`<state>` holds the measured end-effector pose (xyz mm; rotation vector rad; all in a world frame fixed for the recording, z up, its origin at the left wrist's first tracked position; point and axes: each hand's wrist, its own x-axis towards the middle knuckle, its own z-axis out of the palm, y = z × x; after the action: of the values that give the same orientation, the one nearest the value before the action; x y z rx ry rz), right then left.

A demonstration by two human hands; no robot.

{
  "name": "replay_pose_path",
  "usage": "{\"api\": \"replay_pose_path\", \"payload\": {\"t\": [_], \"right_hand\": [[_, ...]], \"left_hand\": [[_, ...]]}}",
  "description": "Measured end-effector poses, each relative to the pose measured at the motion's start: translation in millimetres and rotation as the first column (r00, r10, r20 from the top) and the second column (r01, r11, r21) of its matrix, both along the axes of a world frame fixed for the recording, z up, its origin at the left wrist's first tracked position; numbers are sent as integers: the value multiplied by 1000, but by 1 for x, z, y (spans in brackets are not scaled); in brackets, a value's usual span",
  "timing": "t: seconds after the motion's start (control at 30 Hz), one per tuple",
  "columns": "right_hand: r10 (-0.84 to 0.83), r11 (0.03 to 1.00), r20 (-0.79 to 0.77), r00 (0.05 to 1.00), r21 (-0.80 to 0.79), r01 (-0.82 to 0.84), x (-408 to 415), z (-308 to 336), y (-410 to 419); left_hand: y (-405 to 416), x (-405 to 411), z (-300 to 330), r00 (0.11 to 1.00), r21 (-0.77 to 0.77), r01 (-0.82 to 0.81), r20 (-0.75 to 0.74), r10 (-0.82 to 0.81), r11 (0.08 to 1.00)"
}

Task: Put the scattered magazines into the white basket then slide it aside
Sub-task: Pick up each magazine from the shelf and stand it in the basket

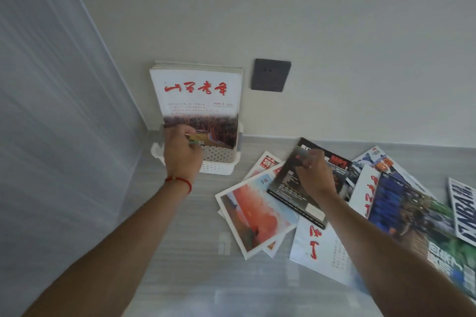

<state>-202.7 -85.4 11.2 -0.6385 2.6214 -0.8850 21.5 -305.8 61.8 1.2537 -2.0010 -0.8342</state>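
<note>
Tabletop point(180, 252): bare strip lying open between white basket point(219, 162) and scattered magazines point(322, 201), reaching to the near edge. Basket: standing in the corner, wall point(334, 20) behind, sheeted panel point(51, 110) blocking its left. Upright magazines point(198, 95) filling the basket.

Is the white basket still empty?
No, the white basket already holds magazines standing upright against the wall, the front one a white-covered magazine with red characters, which the left hand touches.

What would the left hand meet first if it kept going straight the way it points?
Likely the upright magazine in the white basket; the left hand already seems to touch its lower edge, with the wall behind.
</note>
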Motion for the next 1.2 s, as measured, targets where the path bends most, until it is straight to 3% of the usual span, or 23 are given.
{"api": "replay_pose_path", "payload": {"t": [0.07, 0.17, 0.27, 0.33, 0.43, 0.53, 0.67, 0.73, 0.83, 0.87, 0.9, 0.97, 1.0, 1.07, 1.13, 1.2], "right_hand": [[-49, 998, 53, 997, 35, 47, -9, -9, 41], [-4, 985, 56, 998, 171, -6, -26, -23, 112], [70, 876, -19, 997, 480, -52, -50, -37, 189], [76, 787, 18, 997, 613, -71, -67, -46, 238], [121, 793, 50, 991, 596, -127, -78, -56, 286], [174, 846, -134, 976, 528, -79, -65, -63, 298], [256, 828, -137, 957, 543, -144, -34, -59, 284], [272, 847, -123, 954, 502, -177, -17, -54, 271], [406, 858, -119, 906, 391, -333, 12, -52, 245], [464, 850, -80, 882, 320, -418, 17, -51, 242], [485, 851, 4, 874, 228, -473, 18, -50, 241], [420, 896, 159, 894, 87, -436, 9, -49, 245], [354, 927, 132, 926, 86, -366, -2, -48, 250], [233, 949, -6, 972, 219, -226, -26, -51, 260], [188, 899, -1, 982, 402, -172, -38, -53, 266], [186, 894, 31, 982, 410, -182, -30, -53, 263]], "left_hand": [[54, -18, -10, 986, -16, 163, 28, -163, 986], [130, -46, -32, 939, 106, 322, 90, -332, 941], [188, -70, -53, 858, 167, 471, 141, -493, 866], [217, -86, -58, 814, 189, 527, 169, -556, 829], [251, -105, -63, 770, 256, 561, 187, -610, 787], [282, -121, -66, 743, 401, 560, 143, -653, 725], [318, -134, -79, 748, 583, 450, 167, -642, 676], [332, -137, -91, 817, 727, 322, 109, -566, 606], [343, -139, -105, 966, 892, 135, -22, -258, 431], [345, -138, -108, 981, 876, 88, 6, -193, 474], [345, -136, -110, 982, 817, 38, 77, -174, 575], [344, -122, -108, 962, 659, -35, 227, -154, 751], [344, -116, -107, 955, 620, -55, 261, -140, 783], [344, -104, -107, 955, 617, -114, 283, -85, 779], [345, -101, -107, 938, 621, -151, 336, -87, 769], [345, -101, -108, 945, 662, -166, 318, -74, 731]]}}
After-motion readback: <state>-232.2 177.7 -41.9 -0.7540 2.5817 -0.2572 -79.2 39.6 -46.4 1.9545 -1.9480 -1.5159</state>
